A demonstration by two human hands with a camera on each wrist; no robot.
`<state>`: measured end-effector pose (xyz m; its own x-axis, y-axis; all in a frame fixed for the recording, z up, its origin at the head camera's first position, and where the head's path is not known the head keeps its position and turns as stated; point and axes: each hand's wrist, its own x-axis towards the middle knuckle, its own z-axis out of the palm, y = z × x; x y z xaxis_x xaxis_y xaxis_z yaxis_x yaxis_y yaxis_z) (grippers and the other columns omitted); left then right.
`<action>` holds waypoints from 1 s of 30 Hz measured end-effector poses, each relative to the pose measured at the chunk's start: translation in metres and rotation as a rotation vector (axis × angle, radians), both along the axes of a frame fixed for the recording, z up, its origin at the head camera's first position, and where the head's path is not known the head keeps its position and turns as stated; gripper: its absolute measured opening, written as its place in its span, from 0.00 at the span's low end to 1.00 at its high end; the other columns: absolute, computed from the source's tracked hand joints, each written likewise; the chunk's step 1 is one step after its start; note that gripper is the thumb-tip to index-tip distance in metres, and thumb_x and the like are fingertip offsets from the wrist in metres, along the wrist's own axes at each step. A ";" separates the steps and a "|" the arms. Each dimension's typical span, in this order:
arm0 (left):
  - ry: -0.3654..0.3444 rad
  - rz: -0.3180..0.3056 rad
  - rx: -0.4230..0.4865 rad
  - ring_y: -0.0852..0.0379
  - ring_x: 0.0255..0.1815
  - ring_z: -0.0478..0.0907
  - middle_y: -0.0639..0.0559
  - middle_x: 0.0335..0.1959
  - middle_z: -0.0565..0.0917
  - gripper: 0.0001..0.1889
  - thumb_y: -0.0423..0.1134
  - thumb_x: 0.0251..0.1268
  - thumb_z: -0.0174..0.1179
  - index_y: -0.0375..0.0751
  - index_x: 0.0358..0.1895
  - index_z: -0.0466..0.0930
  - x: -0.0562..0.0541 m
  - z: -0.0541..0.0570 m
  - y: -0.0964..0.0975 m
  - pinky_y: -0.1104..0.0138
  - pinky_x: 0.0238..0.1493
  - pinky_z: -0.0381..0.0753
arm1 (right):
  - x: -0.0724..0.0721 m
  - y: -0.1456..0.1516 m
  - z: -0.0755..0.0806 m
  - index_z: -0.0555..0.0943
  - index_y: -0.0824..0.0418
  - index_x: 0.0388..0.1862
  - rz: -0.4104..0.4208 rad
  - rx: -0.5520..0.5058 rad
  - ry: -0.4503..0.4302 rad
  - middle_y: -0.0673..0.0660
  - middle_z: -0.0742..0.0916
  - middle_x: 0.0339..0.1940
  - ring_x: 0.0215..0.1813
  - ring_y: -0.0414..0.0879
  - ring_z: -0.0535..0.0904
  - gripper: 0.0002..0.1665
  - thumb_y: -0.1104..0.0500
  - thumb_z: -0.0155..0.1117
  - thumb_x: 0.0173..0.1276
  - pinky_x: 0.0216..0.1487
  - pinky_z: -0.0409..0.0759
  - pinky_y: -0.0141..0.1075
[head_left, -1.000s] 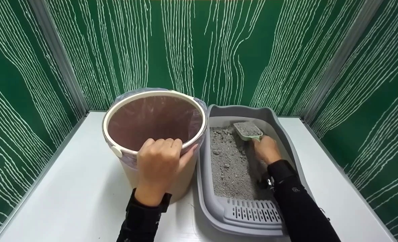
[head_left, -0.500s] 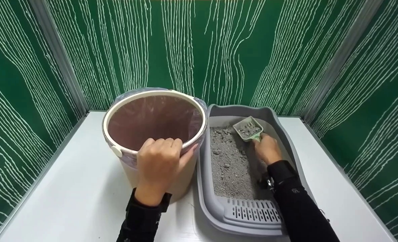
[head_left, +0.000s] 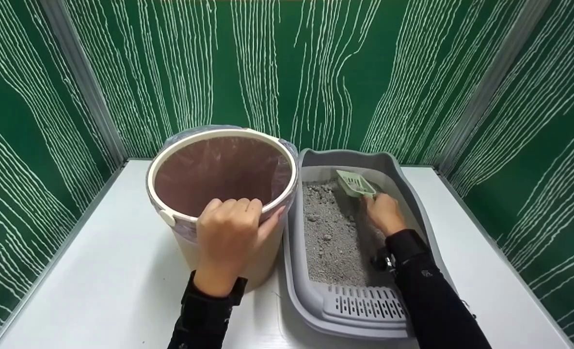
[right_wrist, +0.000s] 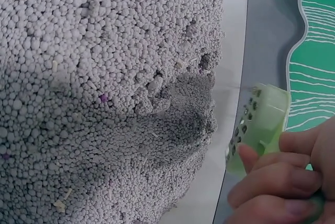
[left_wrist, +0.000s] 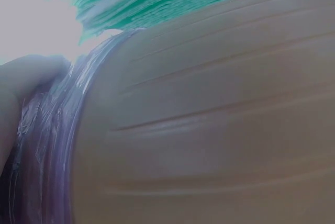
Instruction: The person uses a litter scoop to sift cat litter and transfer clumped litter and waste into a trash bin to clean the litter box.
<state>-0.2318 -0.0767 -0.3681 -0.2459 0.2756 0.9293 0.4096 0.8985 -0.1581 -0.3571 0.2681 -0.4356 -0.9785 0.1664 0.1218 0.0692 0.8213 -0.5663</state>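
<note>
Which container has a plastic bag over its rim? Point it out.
The round beige bin, gripped by the left hand: thin plastic drapes over its rim. The gray litter tray beside it shows none.

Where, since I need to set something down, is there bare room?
The table is bare between bin and left wall, more narrowly between tray and right wall. The middle is crowded: bin and tray stand close, the left hand grips the bin, the right hand holds the scoop.
</note>
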 end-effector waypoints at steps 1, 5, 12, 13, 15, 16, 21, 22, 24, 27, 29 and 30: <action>0.001 -0.002 0.000 0.51 0.12 0.68 0.52 0.12 0.68 0.31 0.57 0.64 0.75 0.44 0.17 0.67 0.000 0.000 0.000 0.59 0.20 0.65 | 0.000 0.000 0.000 0.79 0.70 0.37 0.001 0.005 0.000 0.67 0.83 0.33 0.40 0.64 0.81 0.21 0.55 0.52 0.86 0.45 0.76 0.54; 0.004 -0.001 0.000 0.51 0.12 0.67 0.52 0.12 0.67 0.31 0.57 0.63 0.75 0.44 0.16 0.67 0.000 0.000 0.000 0.59 0.20 0.64 | -0.001 0.001 0.000 0.79 0.68 0.33 0.012 0.010 0.001 0.64 0.81 0.30 0.39 0.65 0.81 0.23 0.55 0.49 0.87 0.45 0.77 0.55; -0.002 -0.003 -0.006 0.52 0.11 0.66 0.53 0.12 0.67 0.31 0.58 0.64 0.75 0.45 0.16 0.66 0.000 0.000 0.000 0.59 0.19 0.64 | 0.000 0.001 -0.001 0.79 0.70 0.33 0.009 0.031 -0.002 0.74 0.85 0.39 0.47 0.71 0.83 0.25 0.55 0.48 0.87 0.52 0.78 0.61; -0.004 -0.002 -0.007 0.52 0.11 0.66 0.53 0.11 0.67 0.31 0.58 0.64 0.75 0.45 0.16 0.66 0.000 0.000 0.000 0.60 0.19 0.64 | 0.000 0.001 -0.001 0.78 0.69 0.32 0.010 0.036 -0.003 0.74 0.85 0.39 0.47 0.71 0.83 0.25 0.55 0.48 0.87 0.52 0.78 0.61; -0.006 0.000 -0.010 0.52 0.11 0.66 0.53 0.12 0.67 0.31 0.58 0.64 0.75 0.45 0.16 0.66 0.000 0.001 0.000 0.60 0.19 0.64 | -0.001 0.002 -0.002 0.78 0.69 0.32 0.010 0.044 -0.006 0.76 0.85 0.41 0.50 0.73 0.83 0.25 0.55 0.48 0.87 0.53 0.79 0.62; -0.007 0.002 -0.011 0.52 0.11 0.66 0.53 0.12 0.67 0.31 0.58 0.64 0.75 0.45 0.16 0.66 0.000 0.001 0.000 0.60 0.19 0.64 | -0.001 0.002 -0.002 0.78 0.70 0.33 0.009 0.045 -0.011 0.77 0.85 0.42 0.51 0.74 0.83 0.25 0.55 0.48 0.87 0.54 0.79 0.63; -0.013 0.005 -0.011 0.52 0.11 0.66 0.53 0.12 0.67 0.31 0.58 0.64 0.75 0.45 0.16 0.66 0.001 0.001 0.000 0.60 0.19 0.64 | -0.001 0.001 -0.001 0.81 0.79 0.47 -0.013 0.055 -0.026 0.83 0.83 0.56 0.61 0.77 0.81 0.27 0.53 0.50 0.87 0.59 0.78 0.64; -0.014 0.006 -0.011 0.52 0.11 0.66 0.53 0.12 0.67 0.31 0.58 0.64 0.75 0.45 0.16 0.67 0.001 0.001 0.000 0.60 0.20 0.64 | -0.001 0.001 -0.001 0.81 0.79 0.51 -0.018 0.057 -0.026 0.83 0.83 0.57 0.61 0.77 0.81 0.27 0.53 0.50 0.86 0.59 0.78 0.64; -0.016 0.008 -0.012 0.52 0.12 0.67 0.53 0.12 0.68 0.31 0.58 0.64 0.75 0.45 0.16 0.67 0.002 0.001 0.000 0.59 0.20 0.65 | 0.000 0.000 -0.001 0.80 0.79 0.56 -0.019 0.066 -0.025 0.82 0.82 0.59 0.62 0.77 0.80 0.27 0.52 0.52 0.86 0.59 0.78 0.64; -0.020 0.012 -0.014 0.51 0.12 0.68 0.52 0.12 0.69 0.31 0.58 0.64 0.75 0.45 0.17 0.68 0.002 0.001 0.001 0.59 0.21 0.65 | 0.002 0.000 -0.002 0.78 0.77 0.61 -0.016 0.064 -0.020 0.81 0.81 0.61 0.63 0.76 0.79 0.26 0.52 0.53 0.86 0.60 0.77 0.64; -0.022 0.013 -0.014 0.51 0.12 0.69 0.52 0.12 0.69 0.30 0.58 0.63 0.76 0.45 0.17 0.68 0.002 0.001 0.001 0.59 0.21 0.66 | 0.003 0.000 -0.001 0.76 0.76 0.64 -0.012 0.056 -0.018 0.81 0.81 0.63 0.65 0.76 0.78 0.26 0.53 0.54 0.86 0.61 0.76 0.65; -0.022 0.013 -0.014 0.51 0.12 0.69 0.52 0.12 0.69 0.30 0.58 0.63 0.76 0.45 0.17 0.68 0.002 0.001 0.001 0.59 0.21 0.65 | 0.003 0.000 -0.001 0.75 0.75 0.65 -0.012 0.048 -0.016 0.81 0.80 0.63 0.65 0.76 0.78 0.26 0.53 0.54 0.86 0.61 0.76 0.65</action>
<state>-0.2303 -0.0762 -0.3669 -0.2698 0.2854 0.9197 0.4015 0.9014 -0.1619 -0.3537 0.2683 -0.4371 -0.9782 0.1729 0.1147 0.0881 0.8465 -0.5250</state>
